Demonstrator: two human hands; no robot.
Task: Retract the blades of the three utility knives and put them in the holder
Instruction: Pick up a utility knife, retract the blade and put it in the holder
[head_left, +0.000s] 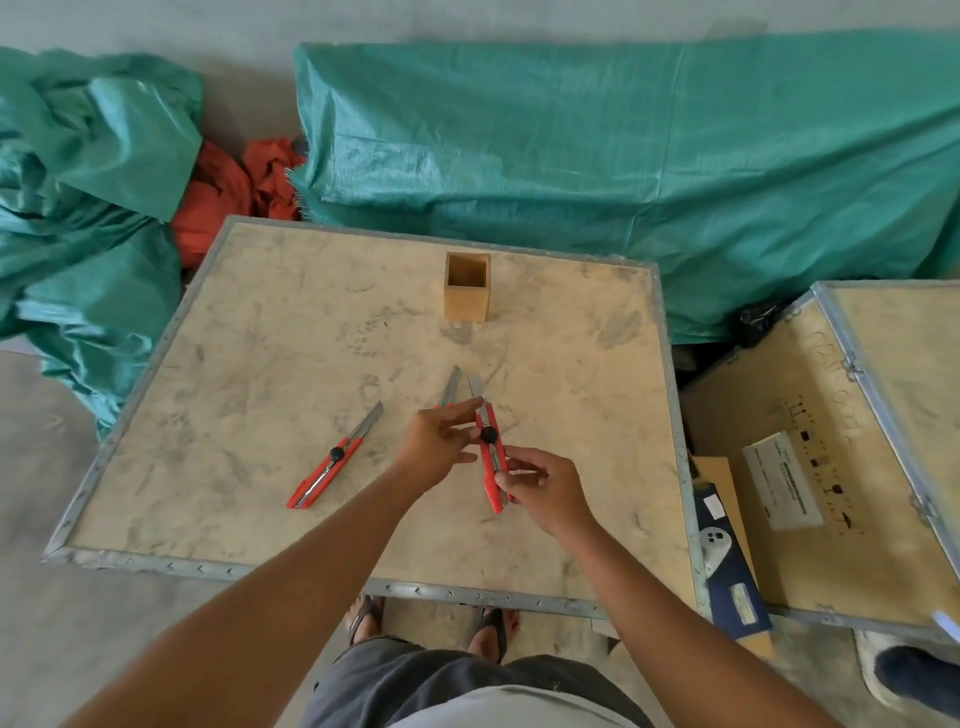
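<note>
- Right hand (540, 493) closed around the rear end of a red knife (491, 457), fingers curled over the handle, knife lifted off the table (260, 364).
- Left hand (441, 447) pinching the front of that same knife, fingertips at the black knob and the metal tip; blade out, pointing away toward the holder (467, 293).
- Second knife (324, 467) flat on the table to the left, well apart from both hands, blade out.
- Third knife (451, 387) mostly hidden behind the left hand; only its bare blade visible, just beside the held blade.
- Wooden holder upright near the far edge of the table, open top, nothing visible inside.
- Wooden crate (810, 467) at right, bearing a white label (784, 480) and stencilled marks too blurred to read.
- Green tarp (623, 156) covering whatever lies behind the table.
</note>
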